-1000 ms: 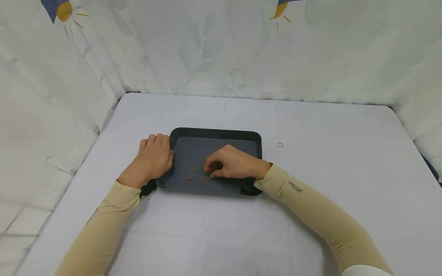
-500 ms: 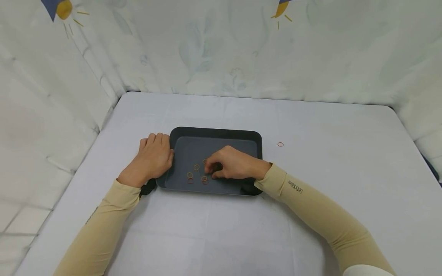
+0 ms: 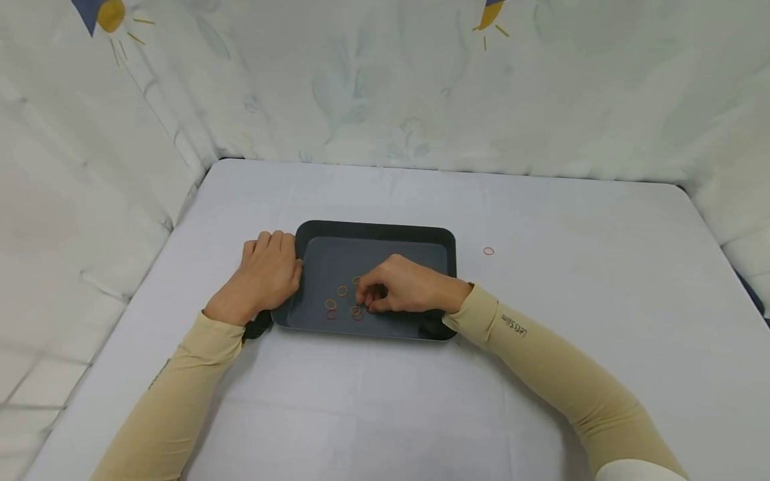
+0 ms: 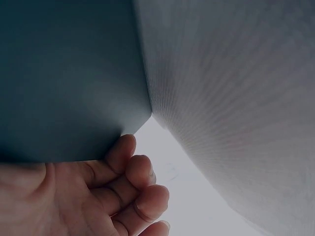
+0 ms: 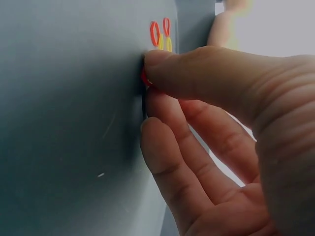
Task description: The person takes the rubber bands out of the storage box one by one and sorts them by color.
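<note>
A dark grey rectangular tray (image 3: 373,248) lies on the table. My left hand (image 3: 265,270) grips its left edge, thumb at the rim; in the left wrist view its fingers (image 4: 150,202) curl beside the tray wall (image 4: 64,78). Over the tray floor, my right hand (image 3: 400,284) has thumb and fingers together, pointing down. In the right wrist view it pinches a red rubber band (image 5: 144,76), mostly hidden by the thumb. Several small bands lie left of that hand, including a yellow rubber band (image 3: 342,290) and a red rubber band (image 5: 154,33).
Another red rubber band (image 3: 488,251) rests on the white tablecloth (image 3: 577,280), right of the tray. A pale patterned curtain (image 3: 385,80) hangs behind the table and down its sides.
The right fingers have drawn slightly closer together at the tray floor. The left hand and the tray stay in place.
</note>
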{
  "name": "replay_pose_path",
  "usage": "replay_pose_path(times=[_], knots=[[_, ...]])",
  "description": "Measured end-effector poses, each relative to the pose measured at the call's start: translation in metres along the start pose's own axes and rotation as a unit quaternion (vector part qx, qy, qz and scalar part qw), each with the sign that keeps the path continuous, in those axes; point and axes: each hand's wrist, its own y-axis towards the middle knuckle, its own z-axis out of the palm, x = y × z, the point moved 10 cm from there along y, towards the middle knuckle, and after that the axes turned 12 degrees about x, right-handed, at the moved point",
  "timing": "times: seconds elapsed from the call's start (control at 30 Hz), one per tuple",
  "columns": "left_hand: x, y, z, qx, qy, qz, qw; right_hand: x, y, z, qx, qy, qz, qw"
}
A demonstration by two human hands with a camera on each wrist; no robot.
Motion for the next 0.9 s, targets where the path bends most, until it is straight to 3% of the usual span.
replay_pose_path(times=[0.13, 0.4, 0.9], knots=[[0.0027, -0.0021, 0.0008, 0.013, -0.007, -0.007, 0.9999, 0.0019, 0.0017, 0.0004, -0.003, 0.004, -0.005, 1.0], [-0.001, -0.0011, -0.0016, -0.011, -0.01, 0.009, 0.9998, -0.0003, -0.0008, -0.0012, -0.005, 0.007, -0.002, 1.0], [-0.0009, 0.0002, -0.0011, -0.015, -0.007, 0.007, 0.9998, 0.0043, -0.0055, -0.0066, -0.017, 0.015, -0.009, 0.9997]])
